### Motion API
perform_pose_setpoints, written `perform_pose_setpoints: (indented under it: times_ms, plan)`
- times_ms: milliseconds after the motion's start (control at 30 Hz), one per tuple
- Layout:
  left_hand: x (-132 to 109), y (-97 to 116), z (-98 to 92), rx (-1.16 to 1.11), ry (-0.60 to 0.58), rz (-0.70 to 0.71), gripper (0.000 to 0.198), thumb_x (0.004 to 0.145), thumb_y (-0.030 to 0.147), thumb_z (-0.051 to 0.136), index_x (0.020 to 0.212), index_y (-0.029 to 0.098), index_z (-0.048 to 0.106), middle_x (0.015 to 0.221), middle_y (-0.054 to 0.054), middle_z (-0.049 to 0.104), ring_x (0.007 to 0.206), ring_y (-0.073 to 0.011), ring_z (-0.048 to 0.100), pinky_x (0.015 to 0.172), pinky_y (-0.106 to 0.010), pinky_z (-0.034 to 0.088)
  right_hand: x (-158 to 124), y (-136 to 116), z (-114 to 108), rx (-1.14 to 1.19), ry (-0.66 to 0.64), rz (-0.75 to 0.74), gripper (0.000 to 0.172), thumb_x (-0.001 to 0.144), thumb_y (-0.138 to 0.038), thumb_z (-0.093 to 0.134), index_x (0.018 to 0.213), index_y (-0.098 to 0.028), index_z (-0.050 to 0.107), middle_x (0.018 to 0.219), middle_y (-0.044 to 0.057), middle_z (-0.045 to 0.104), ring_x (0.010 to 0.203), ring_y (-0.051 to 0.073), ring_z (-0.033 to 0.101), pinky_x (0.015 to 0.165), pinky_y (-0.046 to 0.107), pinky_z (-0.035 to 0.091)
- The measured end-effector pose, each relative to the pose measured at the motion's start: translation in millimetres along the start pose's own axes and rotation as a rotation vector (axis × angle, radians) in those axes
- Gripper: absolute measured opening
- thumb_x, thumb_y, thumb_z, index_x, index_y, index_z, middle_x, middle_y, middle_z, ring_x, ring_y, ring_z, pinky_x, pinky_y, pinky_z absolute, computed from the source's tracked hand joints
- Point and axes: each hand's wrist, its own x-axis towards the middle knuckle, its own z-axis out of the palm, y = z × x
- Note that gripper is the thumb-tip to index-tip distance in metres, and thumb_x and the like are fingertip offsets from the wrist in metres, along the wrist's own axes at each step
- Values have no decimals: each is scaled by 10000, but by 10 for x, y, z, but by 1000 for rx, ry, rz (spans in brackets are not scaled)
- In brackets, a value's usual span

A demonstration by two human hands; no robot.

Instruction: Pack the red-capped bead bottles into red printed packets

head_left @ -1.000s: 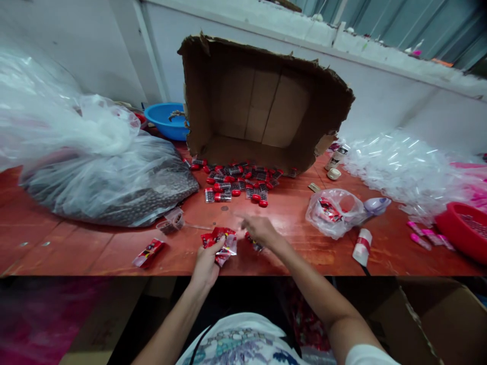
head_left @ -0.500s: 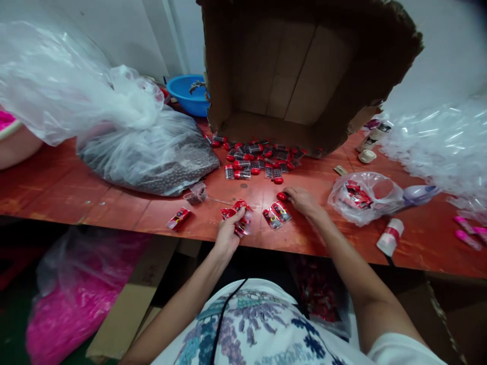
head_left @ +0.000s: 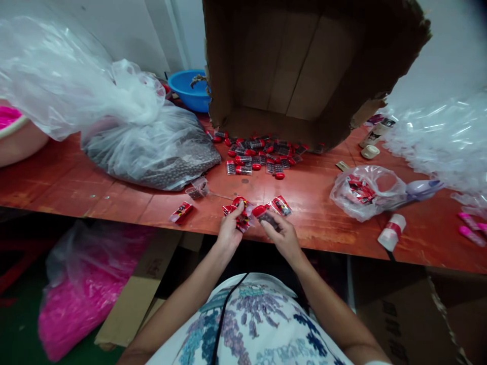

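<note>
On a red worktop (head_left: 312,203), the mouth of a big carton (head_left: 292,66) faces the wearer, with loose vials (head_left: 244,171) heaped along its lower edge. Both hands are near each other, well in front of the carton, toward the wearer. The left hand (head_left: 229,228) pinches a bunch of red printed wrappers (head_left: 236,205) between thumb and fingers. The right hand (head_left: 283,235) is closed around one red-capped vial (head_left: 264,215), clear with dark beads showing inside, in front of the carton and just beside the wrappers.

The vial is probably light and stiff, its smooth wall a little slippery and perhaps prone to crack if squeezed hard; the middle of its body looks the best place to hold. The wrappers seem thin, floppy and slick, best pinched by an edge.

Half a second ago the right hand was nearer the carton, at a red cap beyond two packets (head_left: 281,205). Now it has come back toward the left hand, partly covering those packets, while the left hand keeps its grip.
</note>
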Motion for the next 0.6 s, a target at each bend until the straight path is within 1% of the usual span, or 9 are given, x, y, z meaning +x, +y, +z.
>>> perform_pose_setpoints:
  times_ms: [67, 167, 233, 333, 433, 533, 600]
  plan:
    - [-28, -17, 10, -1, -2, 28, 144, 633, 116, 766, 742, 114, 671, 698, -41, 709, 608, -141, 655, 650, -255, 532, -28, -19, 103, 37, 6, 58, 360, 823, -357, 573, 1145, -206, 632, 835, 18, 638, 646, 131, 562, 561, 241, 498]
    - [-70, -32, -4, 13, -22, 95, 215, 572, 130, 804, 741, 117, 671, 705, -34, 714, 609, -148, 658, 657, -268, 533, -16, -27, 173, 99, -9, 155, 386, 813, -377, 570, 1155, -206, 623, 738, -8, 600, 552, 108, 519, 460, 215, 483]
    - [-91, -41, -26, 33, -38, 149, 250, 539, 144, 822, 737, 120, 672, 695, -24, 712, 594, -149, 654, 648, -273, 532, -7, -30, 192, 160, -19, 211, 403, 801, -385, 578, 1156, -197, 617, 688, -23, 574, 510, 97, 504, 430, 209, 478]
    - [-106, -55, -53, 69, -50, 220, 262, 518, 159, 833, 719, 124, 669, 668, -11, 702, 576, -147, 647, 621, -266, 525, -9, -32, 207, 286, 14, 268, 460, 790, -392, 587, 1201, -186, 573, 684, -29, 575, 478, 87, 504, 414, 204, 474]
    - [-111, -62, -60, 84, -64, 259, 255, 520, 167, 832, 709, 126, 665, 660, -7, 698, 571, -141, 643, 607, -254, 517, -31, -34, 217, 305, 34, 268, 493, 781, -381, 603, 1232, -192, 546, 707, -27, 586, 482, 85, 511, 410, 198, 474]
    - [-118, -66, -57, 101, -88, 249, 253, 519, 171, 833, 703, 127, 664, 653, -6, 695, 555, -137, 636, 591, -251, 514, -56, -42, 233, 265, 15, 232, 455, 784, -367, 601, 1207, -202, 569, 704, -26, 580, 490, 85, 510, 415, 195, 480]
    - [-127, -65, -58, 137, -113, 234, 255, 521, 175, 831, 713, 122, 671, 661, -19, 699, 560, -147, 641, 588, -254, 512, -67, -43, 243, 291, 22, 226, 461, 796, -368, 588, 1227, -213, 538, 747, -17, 597, 489, 83, 511, 412, 192, 476]
